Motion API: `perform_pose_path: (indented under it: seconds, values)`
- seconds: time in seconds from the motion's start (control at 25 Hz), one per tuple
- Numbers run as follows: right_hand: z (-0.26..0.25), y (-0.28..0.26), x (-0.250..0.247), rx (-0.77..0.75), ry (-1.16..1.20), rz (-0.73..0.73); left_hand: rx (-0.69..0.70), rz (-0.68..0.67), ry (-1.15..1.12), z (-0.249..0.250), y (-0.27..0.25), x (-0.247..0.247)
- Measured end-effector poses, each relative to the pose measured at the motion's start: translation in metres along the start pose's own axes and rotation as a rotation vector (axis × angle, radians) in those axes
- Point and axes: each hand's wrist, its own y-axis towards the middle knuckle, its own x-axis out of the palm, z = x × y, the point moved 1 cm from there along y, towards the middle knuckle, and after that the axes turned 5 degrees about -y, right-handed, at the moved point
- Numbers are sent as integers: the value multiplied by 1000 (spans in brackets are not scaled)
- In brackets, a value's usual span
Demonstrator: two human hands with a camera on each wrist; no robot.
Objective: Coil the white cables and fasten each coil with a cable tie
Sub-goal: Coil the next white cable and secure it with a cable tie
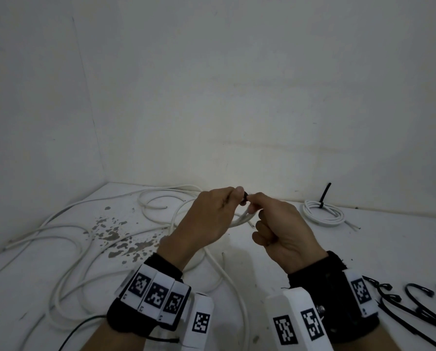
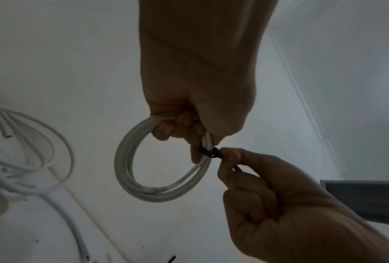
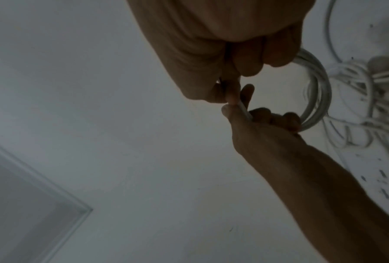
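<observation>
My left hand (image 1: 212,214) holds a small coil of white cable (image 1: 242,219) above the table, fingers curled round its strands. In the left wrist view the coil (image 2: 130,169) hangs as a ring from that hand (image 2: 189,106). A black cable tie (image 2: 209,152) is wrapped round the strands just below the fingers. My right hand (image 2: 279,195) pinches the tie's tail between thumb and forefinger, right beside the tie's head. In the head view the tie (image 1: 243,198) shows as a dark spot between both hands, with the right hand (image 1: 277,224) close against the left.
A tied white coil (image 1: 323,211) with an upright black tie (image 1: 324,196) lies at the back right. Loose white cables (image 1: 67,239) sprawl over the left of the white table (image 1: 364,249). Several spare black ties (image 1: 414,307) lie at the front right. Walls close the back and left.
</observation>
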Motion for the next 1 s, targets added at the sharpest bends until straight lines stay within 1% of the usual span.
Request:
perform_pose_path:
  seconds: [0.08, 0.16, 0.24, 0.28, 0.36, 0.44, 0.48, 0.52, 0.6, 0.64, 0.68, 0.72, 0.8, 0.88, 1.0]
  values:
    - [-1, 3, 0, 7, 71, -6, -11, -1, 7, -1, 0, 4]
    - [-4, 1, -1, -13, -23, -100, -73, 47, -124, -3, 2, 4]
    - [-9, -3, -8, -57, -207, -199, -203, 98, -333, -7, 6, 1]
    - [-13, -4, -14, -82, -261, -208, -282, 123, -442, -10, 8, 0]
    - [-22, -6, -26, -86, -226, -165, -434, 147, -644, -15, 8, -1]
    - [-26, -6, -39, -81, -188, -116, -555, 116, -869, -22, 8, 2]
    - [-25, -5, -48, -101, -253, -84, -623, 84, -994, -25, 9, 7]
    - [-21, -4, -55, -126, -366, -50, -694, 35, -1108, -28, 11, 12]
    - [-9, -1, -69, -140, -587, -17, -800, -77, -1270, -29, 17, 28]
    - [0, 3, -76, -113, -618, -34, -829, -121, -1315, -29, 22, 38]
    - [8, 9, -86, -77, -585, -51, -850, -164, -1341, -27, 28, 49]
    - [15, 16, -94, -42, -512, -54, -866, -199, -1357, -24, 34, 60]
    - [22, 31, -116, 10, -328, -4, -893, -241, -1367, -17, 48, 86]
    - [23, 46, -138, 48, -183, 68, -930, -230, -1336, -13, 63, 115]
    - [19, 70, -172, 85, -110, 140, -992, -182, -1236, -7, 86, 160]
